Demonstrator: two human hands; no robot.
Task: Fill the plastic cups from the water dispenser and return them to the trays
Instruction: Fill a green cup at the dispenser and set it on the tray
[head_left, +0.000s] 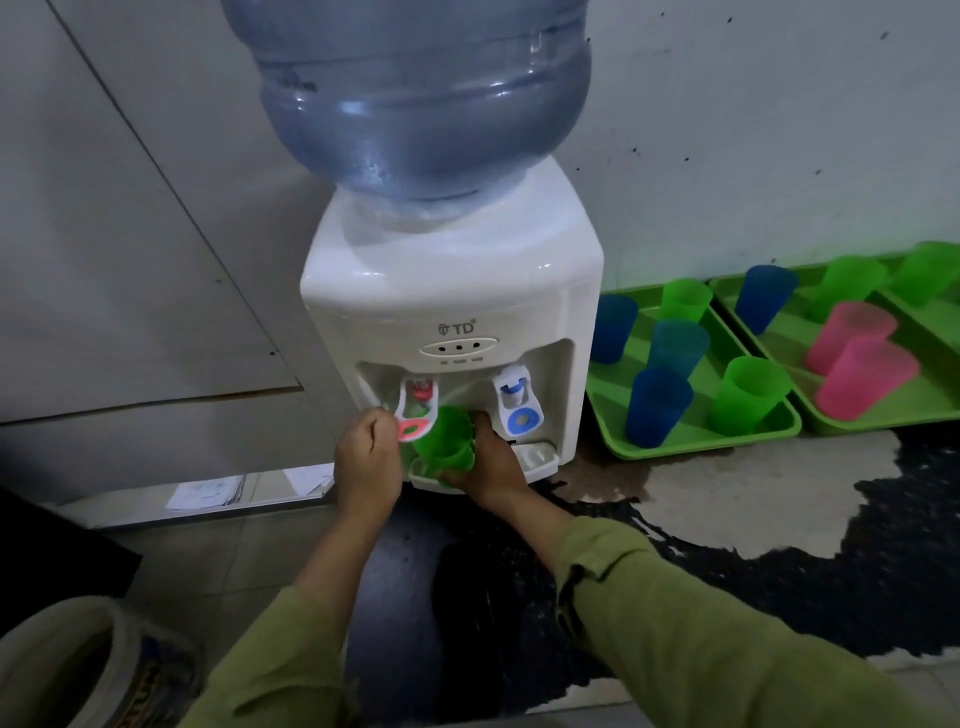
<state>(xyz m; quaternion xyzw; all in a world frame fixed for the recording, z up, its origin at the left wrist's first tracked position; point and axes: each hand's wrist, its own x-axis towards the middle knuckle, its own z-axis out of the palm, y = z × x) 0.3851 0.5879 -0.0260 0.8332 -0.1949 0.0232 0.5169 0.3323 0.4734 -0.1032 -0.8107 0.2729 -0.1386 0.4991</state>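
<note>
A white water dispenser (457, 291) with a blue bottle (421, 93) on top stands against the wall. My right hand (485, 467) grips a green plastic cup (445, 441) held over the drip tray (537, 460), close under the red tap (418, 410). My left hand (366, 462) has its fingers curled at the red tap lever. The blue tap (519, 410) to the right is untouched. Two green trays sit on the floor to the right: the near tray (701, 441) holds blue and green cups, the far tray (914, 410) holds pink, green and blue cups.
Dark wet patches spread over the floor (675, 499) in front of the dispenser and trays. A pale bucket (67, 670) stands at the lower left. Papers (208, 491) lie under a door edge on the left.
</note>
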